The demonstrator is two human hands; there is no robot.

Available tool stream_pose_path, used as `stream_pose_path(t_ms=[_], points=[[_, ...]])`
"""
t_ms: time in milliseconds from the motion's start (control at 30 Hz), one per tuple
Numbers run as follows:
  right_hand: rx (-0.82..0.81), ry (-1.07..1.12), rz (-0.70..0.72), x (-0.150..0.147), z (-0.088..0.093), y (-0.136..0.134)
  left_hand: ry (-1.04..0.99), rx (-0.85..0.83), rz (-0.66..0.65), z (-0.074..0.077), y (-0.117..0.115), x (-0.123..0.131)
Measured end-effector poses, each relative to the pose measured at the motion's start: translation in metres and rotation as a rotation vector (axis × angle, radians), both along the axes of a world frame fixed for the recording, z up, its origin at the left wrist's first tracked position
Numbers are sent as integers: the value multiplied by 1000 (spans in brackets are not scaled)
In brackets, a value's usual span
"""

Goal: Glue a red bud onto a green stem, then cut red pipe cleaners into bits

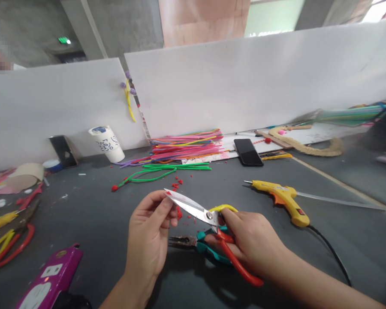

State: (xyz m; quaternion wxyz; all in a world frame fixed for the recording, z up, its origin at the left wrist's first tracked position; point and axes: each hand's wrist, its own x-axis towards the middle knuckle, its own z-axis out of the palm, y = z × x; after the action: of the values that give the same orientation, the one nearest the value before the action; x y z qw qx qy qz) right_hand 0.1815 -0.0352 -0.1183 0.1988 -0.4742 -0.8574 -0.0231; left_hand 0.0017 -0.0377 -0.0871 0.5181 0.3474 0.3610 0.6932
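My right hand [257, 236] grips a pair of scissors [193, 208] with one yellow and one red handle. Their blades point left and reach the fingertips of my left hand [149, 231]. Thumb and forefinger of that hand are pinched together, and a small red piece [168, 193] shows there by the blade tips. The fingers cover most of it. Under the scissors and my right hand, teal-handled pliers [183, 241] lie on the dark table. Small red bits [176, 184] are scattered just beyond the blades. Past them are green stems [151, 179] with a red tip.
A yellow glue gun [281, 195] with a cord lies at the right. Colourful pipe cleaners [186, 148] and a black phone [248, 152] lie at the back near white panels [244, 86]. At the left are a purple power strip [49, 279], another pair of scissors [17, 249] and a white roll [107, 143].
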Motion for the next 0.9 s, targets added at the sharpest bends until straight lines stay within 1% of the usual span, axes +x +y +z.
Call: stream_pose_path(t_ms=[267,600,900], points=[[-10,-36,-13,-1,3,-1,-2,-18,3,1,-2,0],[-12,-40,-16,0,5,-3,3,-26,15,1,0,-2],[10,-42,-26,0,6,0,14,-36,15,3,0,-4]])
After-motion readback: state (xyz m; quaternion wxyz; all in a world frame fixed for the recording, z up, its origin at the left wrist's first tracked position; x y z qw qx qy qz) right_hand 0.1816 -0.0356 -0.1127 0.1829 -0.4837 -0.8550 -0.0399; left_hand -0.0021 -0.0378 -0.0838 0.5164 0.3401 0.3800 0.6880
